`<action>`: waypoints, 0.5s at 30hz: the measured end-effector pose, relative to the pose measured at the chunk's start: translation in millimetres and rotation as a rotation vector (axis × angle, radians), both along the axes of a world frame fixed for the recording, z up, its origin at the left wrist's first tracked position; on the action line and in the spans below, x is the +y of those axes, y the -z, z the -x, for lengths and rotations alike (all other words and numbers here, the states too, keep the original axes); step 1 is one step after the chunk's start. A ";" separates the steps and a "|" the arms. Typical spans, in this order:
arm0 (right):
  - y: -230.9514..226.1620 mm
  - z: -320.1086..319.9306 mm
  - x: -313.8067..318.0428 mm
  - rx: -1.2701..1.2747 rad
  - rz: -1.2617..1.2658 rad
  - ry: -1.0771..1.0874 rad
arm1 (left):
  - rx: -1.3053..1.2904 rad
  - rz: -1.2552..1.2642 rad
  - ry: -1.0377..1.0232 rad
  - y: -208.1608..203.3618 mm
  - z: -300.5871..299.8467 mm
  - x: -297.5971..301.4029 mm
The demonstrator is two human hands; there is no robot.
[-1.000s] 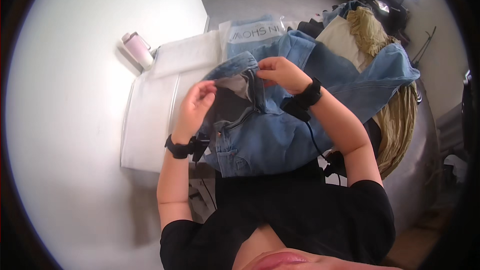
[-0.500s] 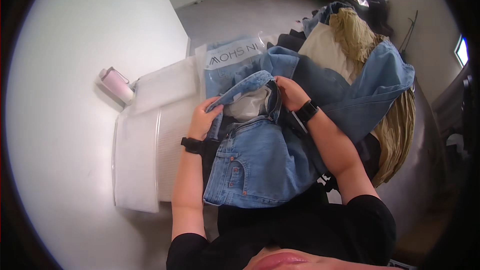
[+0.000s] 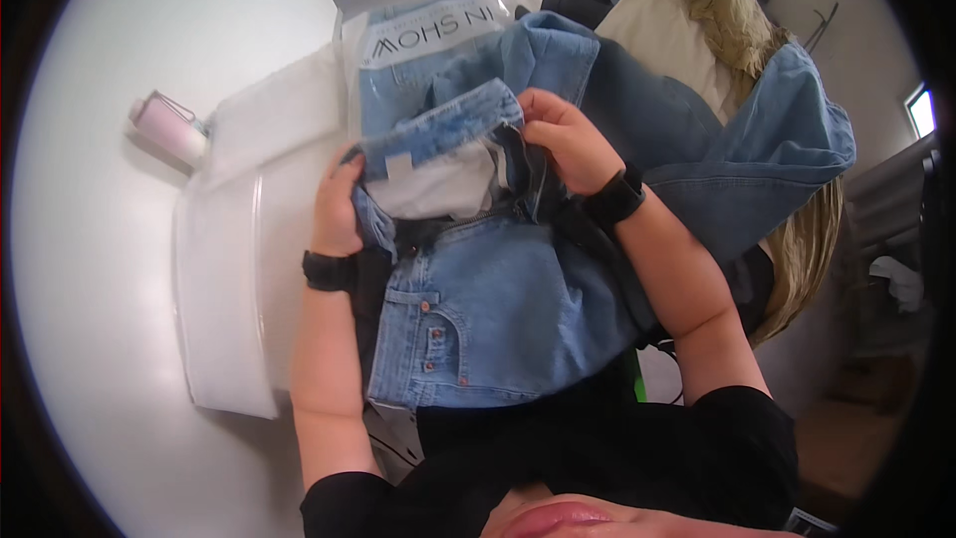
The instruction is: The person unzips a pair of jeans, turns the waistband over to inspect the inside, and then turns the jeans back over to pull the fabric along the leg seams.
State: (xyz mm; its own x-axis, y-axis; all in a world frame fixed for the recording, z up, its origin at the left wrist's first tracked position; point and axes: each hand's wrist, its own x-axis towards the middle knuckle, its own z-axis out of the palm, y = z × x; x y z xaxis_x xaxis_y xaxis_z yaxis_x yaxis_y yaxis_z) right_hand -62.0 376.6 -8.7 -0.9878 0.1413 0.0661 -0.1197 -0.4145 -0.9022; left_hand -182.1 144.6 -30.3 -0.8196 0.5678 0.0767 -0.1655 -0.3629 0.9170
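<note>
My left hand (image 3: 339, 204) grips one end of the waistband of a pair of blue jeans (image 3: 443, 125). Closed on the waistband's other end is my right hand (image 3: 573, 139). Between them the waist gapes, showing white inner lining and a small white label. Nearer my body lies light blue denim (image 3: 498, 314) with a coin pocket and copper rivets; whether it belongs to the same jeans I cannot tell. Just beyond my hands is a clear plastic bag (image 3: 428, 35) with folded jeans in it and a white printed band.
On the left, white plastic-wrapped packs (image 3: 219, 299) lie by the wall, beside a pink bottle (image 3: 169, 130). Heaped at right are blue jeans (image 3: 777, 159), cream cloth (image 3: 652, 45) and crumpled khaki cloth (image 3: 732, 15).
Both hands have drawn apart, stretching the waistband wider and flatter, so more of the white lining and a label show. The whole view has shifted and sits closer over the clothes.
</note>
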 end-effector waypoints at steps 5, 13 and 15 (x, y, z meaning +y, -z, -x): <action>12.9 2.5 9.0 -0.096 -0.574 0.204 | -0.003 -0.016 0.017 -11.2 -7.6 5.0; 9.9 1.7 4.7 -0.072 -0.516 0.216 | -0.065 -0.044 0.018 -10.7 -10.6 7.0; 10.2 1.9 6.2 -0.081 -0.501 0.210 | -0.049 -0.032 0.046 -12.1 -11.3 7.3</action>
